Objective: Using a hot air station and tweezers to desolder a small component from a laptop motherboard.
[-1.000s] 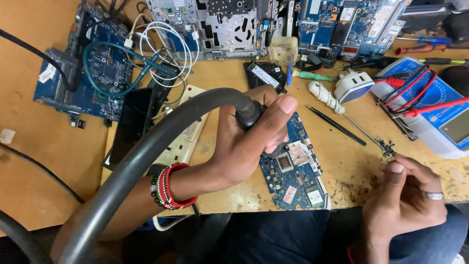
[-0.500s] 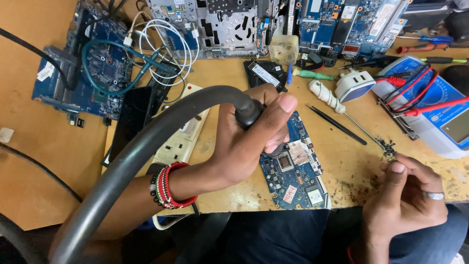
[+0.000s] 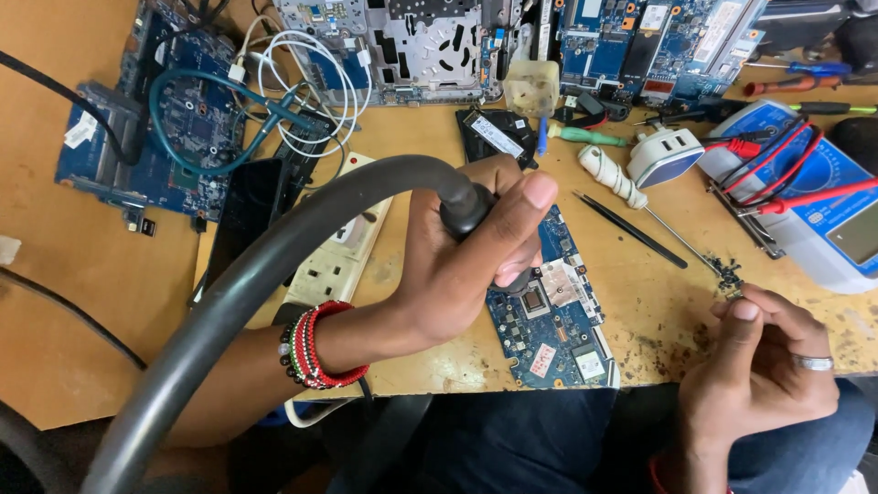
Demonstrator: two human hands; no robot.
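Left hand (image 3: 457,274) fingers wrapped round the grey-hosed black hot-air wand (image 3: 462,206), nozzle on the small blue circuit board (image 3: 558,316); right hand (image 3: 759,366) fingers pinching something tiny beside it. Heating step, I judge; next needs steady aim.

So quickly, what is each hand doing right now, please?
Left hand: closed around the black handle of a thick grey hose, over the blue circuit board.
Right hand: fingers curled near the table edge; cannot tell if it holds anything.
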